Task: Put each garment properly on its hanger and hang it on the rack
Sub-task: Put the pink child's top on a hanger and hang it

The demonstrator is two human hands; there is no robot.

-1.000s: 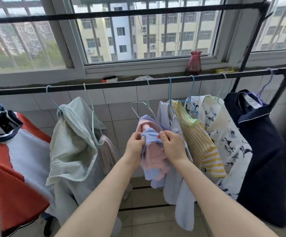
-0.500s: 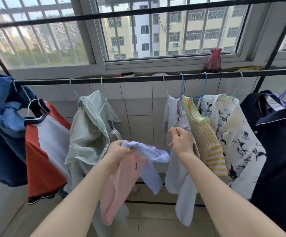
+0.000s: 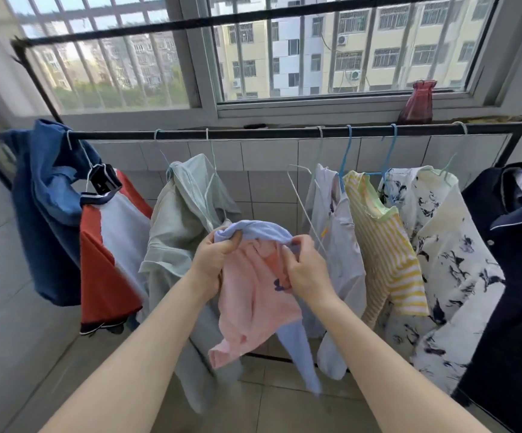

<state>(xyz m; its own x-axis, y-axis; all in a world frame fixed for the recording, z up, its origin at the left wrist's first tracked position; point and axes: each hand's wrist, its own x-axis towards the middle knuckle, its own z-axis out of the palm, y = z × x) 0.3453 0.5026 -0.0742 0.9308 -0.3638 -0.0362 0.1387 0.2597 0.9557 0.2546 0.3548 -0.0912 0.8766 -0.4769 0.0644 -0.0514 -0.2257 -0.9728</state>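
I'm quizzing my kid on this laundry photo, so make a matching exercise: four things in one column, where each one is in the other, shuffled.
Things:
1. pink and lilac small garment
2. yellow striped top
3. dark red glass vase
4. bare white wire hanger

Places:
A. on the windowsill
B. on the rail, nothing on it
C. held in both hands
D. on a blue hanger, beside the floral shirt

Pairs: 1-C, 2-D, 3-A, 4-B
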